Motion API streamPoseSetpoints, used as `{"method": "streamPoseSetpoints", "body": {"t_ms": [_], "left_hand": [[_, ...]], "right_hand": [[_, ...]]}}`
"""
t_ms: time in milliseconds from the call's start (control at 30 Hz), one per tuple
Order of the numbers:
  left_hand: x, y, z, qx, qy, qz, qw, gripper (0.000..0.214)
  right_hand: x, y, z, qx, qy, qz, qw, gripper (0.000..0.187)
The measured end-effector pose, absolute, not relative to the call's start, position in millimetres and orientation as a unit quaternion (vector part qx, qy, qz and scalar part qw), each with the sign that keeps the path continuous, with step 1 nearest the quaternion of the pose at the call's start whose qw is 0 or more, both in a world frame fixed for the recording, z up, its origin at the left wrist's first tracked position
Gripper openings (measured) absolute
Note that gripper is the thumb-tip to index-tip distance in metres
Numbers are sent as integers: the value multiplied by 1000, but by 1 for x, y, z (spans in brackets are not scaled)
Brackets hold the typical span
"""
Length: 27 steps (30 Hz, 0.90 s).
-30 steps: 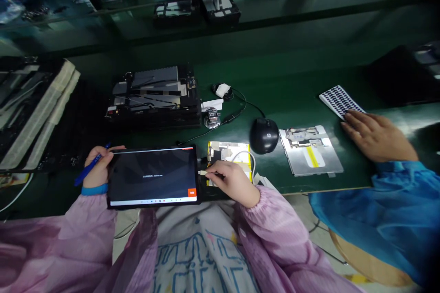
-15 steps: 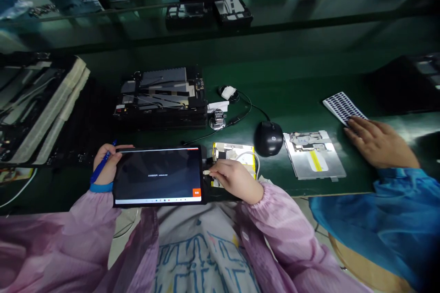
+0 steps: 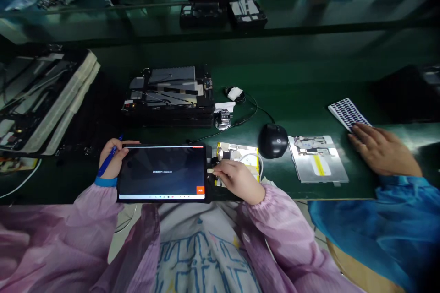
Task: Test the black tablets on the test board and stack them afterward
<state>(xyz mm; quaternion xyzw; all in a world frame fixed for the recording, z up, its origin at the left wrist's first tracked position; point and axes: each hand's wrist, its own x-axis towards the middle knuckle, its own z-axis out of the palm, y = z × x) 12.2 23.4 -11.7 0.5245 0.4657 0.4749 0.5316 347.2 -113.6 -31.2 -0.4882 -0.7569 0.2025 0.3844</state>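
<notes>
Along the front of the green desk point(image 3: 302, 100), a person in pink sleeves has a black tablet point(image 3: 161, 171) before them, its dark screen showing a line of small text and an orange button. Their left hand point(image 3: 112, 160) closes its grip around a blue pen point(image 3: 107, 165), with the hand against the tablet's left edge. Their right hand point(image 3: 239, 181) holds a tight pinch grip on a small white plug point(image 3: 209, 170), right at the tablet's right edge; whether the plug is seated, I cannot tell. A white cable point(image 3: 256, 158) curves over a yellow-edged board point(image 3: 237, 152) just beside the tablet, partly under that hand. Farther along lie a black HP mouse point(image 3: 273, 141) and a silver metal plate point(image 3: 318, 158). To the right, a co-worker's hand point(image 3: 383, 151), in a blue sleeve, rests on a sheet of small black pads point(image 3: 345, 112).
</notes>
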Motion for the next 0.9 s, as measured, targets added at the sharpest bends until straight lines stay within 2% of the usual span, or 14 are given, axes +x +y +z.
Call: {"method": "streamPoseSetpoints", "body": {"t_ms": [233,433,700,900], "left_hand": [[4,25,-19,545,472,459,519,33],[4,24,-16,560,474,457,503,37],[5,17,-10,534,429,492,538,36],[7,14,-3,520,422,459,584,35]], "right_hand": [[346,-114,-31,-492,-757,198,381,16],[345,-116,-29,-497,-765,190,363,18],[340,-121,-19,-529,-790,174,258,17],[332,-122,-23,-517,-807,135,253,20]]}}
